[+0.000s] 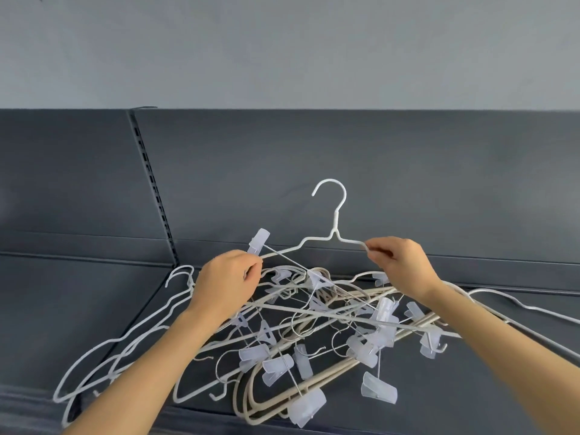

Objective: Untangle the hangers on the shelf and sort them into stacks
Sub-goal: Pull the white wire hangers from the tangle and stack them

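Note:
A white wire hanger [336,229] stands upright above the pile, hook up. My right hand [400,263] pinches its right shoulder. My left hand [227,282] grips its left arm, where a thin metal clip hanger with a clear clip [259,241] crosses it. Below lies the tangled pile [314,328] of white, beige and metal clip hangers on the dark shelf [94,296]. A small stack of white hangers [125,343] lies to the left, partly under my left forearm.
The shelf's dark back panel [408,183] rises behind the pile, with a slotted upright [150,180] at the left. One white hanger [518,304] sticks out to the right. A grey wall is above.

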A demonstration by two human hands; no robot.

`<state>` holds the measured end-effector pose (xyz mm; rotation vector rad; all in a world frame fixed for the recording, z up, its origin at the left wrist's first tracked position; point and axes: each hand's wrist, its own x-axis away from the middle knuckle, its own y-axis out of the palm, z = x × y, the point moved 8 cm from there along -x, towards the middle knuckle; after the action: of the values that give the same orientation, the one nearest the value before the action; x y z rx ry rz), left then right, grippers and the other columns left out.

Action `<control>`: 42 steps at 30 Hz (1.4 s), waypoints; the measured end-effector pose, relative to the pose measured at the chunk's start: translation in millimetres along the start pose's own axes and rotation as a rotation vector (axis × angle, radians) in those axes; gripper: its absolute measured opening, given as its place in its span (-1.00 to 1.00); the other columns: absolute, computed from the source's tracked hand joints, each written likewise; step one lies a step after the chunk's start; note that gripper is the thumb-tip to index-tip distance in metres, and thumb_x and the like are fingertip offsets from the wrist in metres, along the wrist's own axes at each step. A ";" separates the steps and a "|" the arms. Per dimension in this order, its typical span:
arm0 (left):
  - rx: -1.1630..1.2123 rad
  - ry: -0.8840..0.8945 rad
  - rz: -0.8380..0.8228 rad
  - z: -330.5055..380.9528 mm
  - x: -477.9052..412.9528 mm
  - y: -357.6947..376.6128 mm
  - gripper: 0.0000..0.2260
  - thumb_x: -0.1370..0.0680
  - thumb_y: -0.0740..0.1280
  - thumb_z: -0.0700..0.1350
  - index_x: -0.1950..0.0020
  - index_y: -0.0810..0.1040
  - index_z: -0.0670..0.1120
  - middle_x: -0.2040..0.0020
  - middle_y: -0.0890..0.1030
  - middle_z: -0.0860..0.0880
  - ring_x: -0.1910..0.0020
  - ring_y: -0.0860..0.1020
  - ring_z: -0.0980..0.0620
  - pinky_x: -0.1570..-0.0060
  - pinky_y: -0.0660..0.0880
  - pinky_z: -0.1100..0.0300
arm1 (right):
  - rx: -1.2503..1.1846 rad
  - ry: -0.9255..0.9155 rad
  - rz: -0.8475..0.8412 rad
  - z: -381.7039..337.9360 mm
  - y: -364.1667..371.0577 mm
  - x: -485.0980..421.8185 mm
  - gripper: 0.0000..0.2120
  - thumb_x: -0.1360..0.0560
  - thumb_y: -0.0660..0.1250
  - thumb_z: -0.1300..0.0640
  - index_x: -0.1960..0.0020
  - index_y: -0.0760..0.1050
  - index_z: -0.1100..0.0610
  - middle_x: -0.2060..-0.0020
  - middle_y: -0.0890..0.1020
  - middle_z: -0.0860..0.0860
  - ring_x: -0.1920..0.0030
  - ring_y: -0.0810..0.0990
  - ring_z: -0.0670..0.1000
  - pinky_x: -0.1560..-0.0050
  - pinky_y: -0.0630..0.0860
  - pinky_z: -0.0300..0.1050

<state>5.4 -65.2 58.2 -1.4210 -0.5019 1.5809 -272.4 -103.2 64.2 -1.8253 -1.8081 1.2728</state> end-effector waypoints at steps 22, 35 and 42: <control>0.329 -0.296 -0.021 -7.9 -19.4 2.3 -0.82 -0.56 0.30 -0.13 -0.11 0.59 -0.15 0.04 0.65 -0.05 0.04 0.59 0.02 -0.03 0.52 0.12 | -0.421 0.118 -0.003 -17.2 13.9 -9.2 -0.79 -0.52 0.30 0.27 0.22 0.62 0.08 0.55 0.40 -0.13 0.48 0.32 -0.13 0.41 0.33 -0.31; 0.083 -0.102 0.123 -36.6 11.2 -46.2 -0.71 -0.52 0.37 -0.15 -0.25 0.54 -0.12 -0.17 0.54 -0.03 -0.12 0.50 -0.03 -0.11 0.50 0.04 | -0.425 0.011 -0.138 -60.2 35.1 -19.2 -0.86 -0.52 0.32 0.26 0.13 0.65 0.14 0.49 0.45 -0.06 0.45 0.36 -0.10 0.41 0.35 -0.28; 0.016 -0.029 -0.041 -20.6 3.4 -40.9 -0.61 -0.60 0.24 0.01 -0.39 0.40 -0.10 -0.21 0.56 -0.04 -0.19 0.51 -0.04 -0.19 0.44 0.05 | -0.404 -0.089 -0.239 -97.7 59.5 -24.7 -0.88 -0.51 0.33 0.29 0.10 0.64 0.17 0.54 0.51 -0.18 0.50 0.42 -0.18 0.42 0.36 -0.38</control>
<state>39.3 -47.8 83.6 -1.3694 -0.5306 1.5716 -157.6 -99.6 87.0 -1.6841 -2.3898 0.9660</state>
